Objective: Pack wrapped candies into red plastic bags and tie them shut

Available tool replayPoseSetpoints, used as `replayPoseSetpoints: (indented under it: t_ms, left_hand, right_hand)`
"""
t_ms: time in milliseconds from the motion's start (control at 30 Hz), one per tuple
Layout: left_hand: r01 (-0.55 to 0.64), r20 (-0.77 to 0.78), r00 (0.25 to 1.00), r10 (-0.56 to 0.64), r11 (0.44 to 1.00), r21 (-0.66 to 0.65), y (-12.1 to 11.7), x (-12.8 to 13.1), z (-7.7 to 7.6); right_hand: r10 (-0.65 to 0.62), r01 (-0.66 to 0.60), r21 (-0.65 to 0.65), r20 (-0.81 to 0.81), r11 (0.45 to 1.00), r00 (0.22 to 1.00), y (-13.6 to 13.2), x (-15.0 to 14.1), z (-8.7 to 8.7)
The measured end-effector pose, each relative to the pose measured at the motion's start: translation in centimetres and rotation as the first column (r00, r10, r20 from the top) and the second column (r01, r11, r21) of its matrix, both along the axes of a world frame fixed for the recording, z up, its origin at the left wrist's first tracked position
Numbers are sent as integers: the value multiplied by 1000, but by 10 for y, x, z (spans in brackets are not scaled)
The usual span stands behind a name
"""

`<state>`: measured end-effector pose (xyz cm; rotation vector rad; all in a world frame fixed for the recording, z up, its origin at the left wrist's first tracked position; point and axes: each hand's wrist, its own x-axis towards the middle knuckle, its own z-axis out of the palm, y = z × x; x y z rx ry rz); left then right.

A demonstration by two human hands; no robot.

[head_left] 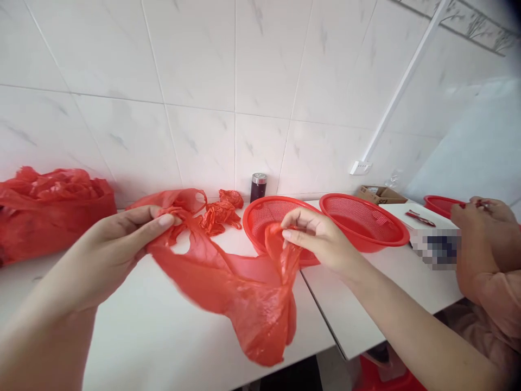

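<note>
A thin red plastic bag (pixel 260 309) hangs stretched between my two hands above the white table. My left hand (pixel 122 244) pinches one end of it between thumb and fingers. With thumb and forefinger, my right hand (pixel 313 233) grips the other end, in front of a red mesh basket (pixel 260 212). The bag's lower part sags towards the table's front edge. Behind my left hand lie another red bag (pixel 175 200) and a crumpled red bag (pixel 220 217).
A large red bundle of bags (pixel 57 217) sits at the left. Against the tiled wall stands a dark flask (pixel 258 187). Right of it are a second red basket (pixel 362 228), a cardboard box (pixel 380 194) and a red-handled tool (pixel 420 218). Another person's hands (pixel 476 212) work at the far right.
</note>
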<state>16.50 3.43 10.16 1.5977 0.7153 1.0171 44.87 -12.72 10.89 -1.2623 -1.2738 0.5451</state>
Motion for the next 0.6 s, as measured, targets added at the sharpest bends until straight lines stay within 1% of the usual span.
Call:
replayPoseSetpoints:
  t_ms: [33,100,133,200,233,267,300,367,400,433,500,567,600]
  left_hand:
    - [-9,79,997,10,1000,-10,-2,2,1]
    - [-33,171,984,39,999,-33,-6,8,4]
    - [-48,178,982,55,998,-42,-9,10,5]
    - [-53,180,982,63,997,-59,-14,14,7]
    - [-44,208,977,55,997,-57,-16,16,8]
    - [-27,246,969,38,998,-50,-17,18,8]
    - [11,281,960,1,999,-41,-18,19,9]
    - [153,309,941,-141,988,-15,-16,21,8]
    - [249,282,930,-236,969,-10,-14,23,8]
    - [352,220,915,-340,936,-17,-11,25,8]
    - [504,20,863,-504,862,-43,-7,33,8]
    - [572,-200,793,-576,816,-84,-6,45,8]
    - [567,-256,782,-568,819,-86,-7,52,9]
  right_hand:
    - [0,0,-21,17,1000,1000,0,0,1]
    - [-56,56,35,12,998,998,-1,1,3]
    - [-68,67,54,31,996,997,-2,2,5]
    - [-30,30,6,130,1000,991,-4,1,11]
    - [-11,15,-23,176,1000,984,-6,0,14]
    - [-8,15,-31,206,999,979,-7,-2,18]
    - [-27,31,-12,225,999,974,-7,-4,23]
    - [-54,48,29,280,998,958,-7,-10,32]
    - [-29,23,21,327,1000,945,-5,-14,37]
    - [15,-17,1,374,1000,927,-2,-18,41]
    - [117,-115,-30,434,993,893,8,-29,47]
    - [202,-217,-18,444,976,873,21,-43,51]
    - [234,-260,-1,440,966,867,27,-50,53]
